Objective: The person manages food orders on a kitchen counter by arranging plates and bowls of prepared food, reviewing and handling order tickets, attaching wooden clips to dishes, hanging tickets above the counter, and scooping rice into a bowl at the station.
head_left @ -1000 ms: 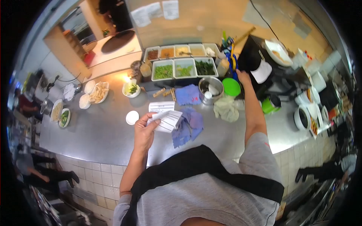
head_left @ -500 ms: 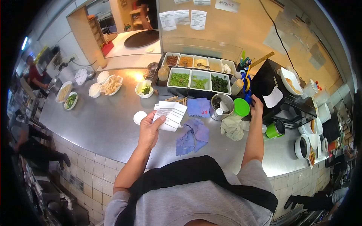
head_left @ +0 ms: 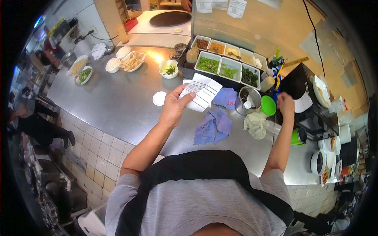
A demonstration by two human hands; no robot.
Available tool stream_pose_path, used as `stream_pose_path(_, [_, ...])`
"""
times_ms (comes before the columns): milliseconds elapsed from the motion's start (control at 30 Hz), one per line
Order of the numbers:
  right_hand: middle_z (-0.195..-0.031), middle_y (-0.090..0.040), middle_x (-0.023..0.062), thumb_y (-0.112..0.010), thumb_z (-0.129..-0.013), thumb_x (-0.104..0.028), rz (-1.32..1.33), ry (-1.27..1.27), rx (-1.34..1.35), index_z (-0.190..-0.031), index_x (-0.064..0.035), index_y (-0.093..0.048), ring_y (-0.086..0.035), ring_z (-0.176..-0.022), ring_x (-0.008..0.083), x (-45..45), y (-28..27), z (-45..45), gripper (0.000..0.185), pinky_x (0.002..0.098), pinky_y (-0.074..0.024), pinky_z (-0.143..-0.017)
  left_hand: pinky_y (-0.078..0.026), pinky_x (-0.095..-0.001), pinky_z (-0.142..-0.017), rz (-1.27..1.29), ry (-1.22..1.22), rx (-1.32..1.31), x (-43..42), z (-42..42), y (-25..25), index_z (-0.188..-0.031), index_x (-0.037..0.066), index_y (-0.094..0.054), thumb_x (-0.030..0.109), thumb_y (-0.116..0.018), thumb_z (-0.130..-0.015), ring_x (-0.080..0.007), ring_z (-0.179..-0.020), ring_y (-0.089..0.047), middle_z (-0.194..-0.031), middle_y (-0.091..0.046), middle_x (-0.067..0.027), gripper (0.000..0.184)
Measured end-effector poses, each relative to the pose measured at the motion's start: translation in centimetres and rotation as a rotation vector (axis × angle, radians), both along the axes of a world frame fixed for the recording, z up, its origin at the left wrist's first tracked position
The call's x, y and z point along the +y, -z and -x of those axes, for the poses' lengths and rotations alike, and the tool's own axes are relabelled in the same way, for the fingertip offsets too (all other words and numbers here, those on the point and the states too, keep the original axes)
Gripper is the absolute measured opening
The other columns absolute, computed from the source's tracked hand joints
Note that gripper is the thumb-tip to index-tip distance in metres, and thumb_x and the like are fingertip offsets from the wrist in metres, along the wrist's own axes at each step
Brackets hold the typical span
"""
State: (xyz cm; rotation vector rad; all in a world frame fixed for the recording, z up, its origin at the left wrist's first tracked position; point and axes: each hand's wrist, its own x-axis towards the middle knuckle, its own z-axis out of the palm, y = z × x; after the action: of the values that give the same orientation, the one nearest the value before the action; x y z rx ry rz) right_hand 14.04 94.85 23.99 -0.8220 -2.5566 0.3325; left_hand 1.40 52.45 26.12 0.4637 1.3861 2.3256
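Observation:
Printed paper slips (head_left: 202, 92) are pinched between the thumb and fingers of my left hand (head_left: 174, 106), above the steel counter (head_left: 118, 92). My right hand (head_left: 286, 105) is at the right, beside a green lid (head_left: 268, 106) and in front of the black box-shaped appliance (head_left: 293, 82). Its fingers are curled, and what they hold, if anything, is too small to make out. Below the slips lies a crumpled blue cloth (head_left: 213, 126); a folded blue cloth (head_left: 225, 98) is behind it. A metal pot (head_left: 249, 100) with utensils stands near the green lid.
White trays of chopped greens (head_left: 208, 63) and toppings line the back. Bowls of food (head_left: 132, 61) are at the left, with a small white dish (head_left: 159, 98) nearer. A pale cloth (head_left: 256, 125) and stacked bowls (head_left: 318, 162) are at the right. Another person (head_left: 39, 122) stands far left.
The view has turned, shifting the counter items rightward. My left hand has raised and straightened the slips. My right hand has drawn back from the blue items near the appliance, its fingers now curled.

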Motion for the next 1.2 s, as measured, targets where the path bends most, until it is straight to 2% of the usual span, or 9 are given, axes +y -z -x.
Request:
stream_pose_path(67, [-0.063,-0.057,0.0067,-0.055,-0.084,-0.010,0.354,-0.288,0.084,-0.091,-0.0005,-0.065,-0.054,-0.059,0.0103,-6.9,-6.7,0.7,0.015,0.0260,-0.0443,-0.056,-0.047,-0.0231,-0.075,0.088,0.024,0.053,0.3,-0.2,0.2,-0.107,-0.004,-0.059,0.005,-0.060,-0.084,-0.0094,-0.081,-0.060,-0.094,-0.066,-0.0081,0.024])
stream_pose_path(100, [-0.066,-0.058,0.0049,-0.054,-0.084,-0.007,0.412,-0.531,0.106,-0.105,-0.0023,-0.063,-0.054,-0.060,0.0094,-9.0,-8.2,1.0,0.023,0.0256,-0.0447,-0.057,-0.047,-0.0230,-0.074,0.129,0.041,0.082,0.5,-0.3,0.3,-0.106,-0.004,-0.060,0.005,-0.061,-0.084,-0.0091,-0.080,-0.060,-0.093,-0.066,-0.0081,0.024])
stream_pose_path(200, [-0.067,-0.057,0.0029,-0.057,-0.078,-0.001,0.345,-0.842,-0.145,-0.126,-0.0103,-0.050,-0.054,-0.060,0.0116,-17.9,-14.1,1.1,0.049,0.0259,-0.0448,-0.060,-0.047,-0.0229,-0.072,0.226,0.059,0.178,0.5,-0.9,0.3,-0.104,-0.004,-0.061,0.006,-0.061,-0.083,-0.0085,-0.078,-0.059,-0.091,-0.066,-0.0075,0.023])
stream_pose_path(367, [-0.068,-0.060,0.0107,-0.060,-0.077,-0.009,-0.043,-1.108,-0.211,-0.118,-0.0094,-0.052,-0.058,-0.063,0.0277,-22.2,-14.2,4.5,0.041,0.0360,-0.0445,-0.060,-0.047,-0.0223,-0.071,0.247,0.095,0.256,-0.7,-1.3,0.0,-0.103,-0.003,-0.062,0.006,-0.061,-0.083,-0.0079,-0.077,-0.058,-0.089,-0.066,-0.0060,0.022])
stream_pose_path(533, [-0.067,-0.059,0.0128,-0.062,-0.076,-0.012,-0.103,-1.088,-0.282,-0.081,-0.0037,-0.060,-0.058,-0.064,0.0296,-23.7,-15.0,5.5,0.010,0.0388,-0.0438,-0.060,-0.046,-0.0227,-0.072,0.294,0.103,0.318,-1.8,-1.4,-0.8,-0.101,-0.002,-0.062,0.007,-0.061,-0.083,-0.0081,-0.078,-0.057,-0.088,-0.064,-0.0039,0.020])
stream_pose_path(767, [-0.075,-0.063,0.0097,-0.064,-0.076,-0.015,0.111,-0.940,-0.253,-0.082,-0.0046,-0.061,-0.060,-0.071,0.0259,-20.9,-16.8,5.3,0.013,0.0362,-0.0457,-0.064,-0.043,-0.0244,-0.078,0.203,0.121,0.456,1.3,0.1,-2.0,-0.102,-0.003,-0.061,0.007,-0.062,-0.082,-0.0117,-0.088,-0.054,-0.097,-0.056,-0.0053,0.023])
stream_pose_path(833, [-0.067,-0.061,0.0077,-0.063,-0.077,-0.013,0.178,-0.857,-0.322,-0.079,-0.0042,-0.060,-0.058,-0.065,0.0200,-18.3,-18.6,5.8,0.009,0.0327,-0.0450,-0.061,-0.043,-0.0249,-0.078,0.156,0.055,0.511,3.3,0.6,-2.5,-0.104,-0.003,-0.061,0.007,-0.062,-0.082,-0.0121,-0.088,-0.054,-0.100,-0.056,-0.0058,0.024])
stream_pose_path(1100, [-0.079,-0.063,0.0136,-0.056,-0.073,-0.011,-0.626,-0.355,-0.239,-0.079,-0.0073,-0.064,-0.062,-0.080,0.0291,3.9,-24.7,15.3,0.010,0.0415,-0.0472,-0.067,-0.042,-0.0256,-0.081,0.326,-0.225,0.605,5.1,1.4,-2.4,-0.104,0.002,-0.061,0.000,-0.058,-0.080,-0.0171,-0.093,-0.053,-0.101,-0.056,-0.0087,0.025])
stream_pose_path(1200, [-0.084,-0.066,0.0088,-0.058,-0.073,-0.006,-0.873,-0.099,-0.294,-0.085,-0.0123,-0.068,-0.063,-0.088,0.0280,14.0,-25.3,20.6,0.017,0.0407,-0.0506,-0.070,-0.043,-0.0247,-0.078,0.518,-0.286,0.558,5.1,0.5,-1.5,-0.103,0.002,-0.062,-0.002,-0.057,-0.080,-0.0164,-0.091,-0.053,-0.100,-0.056,-0.0080,0.024])
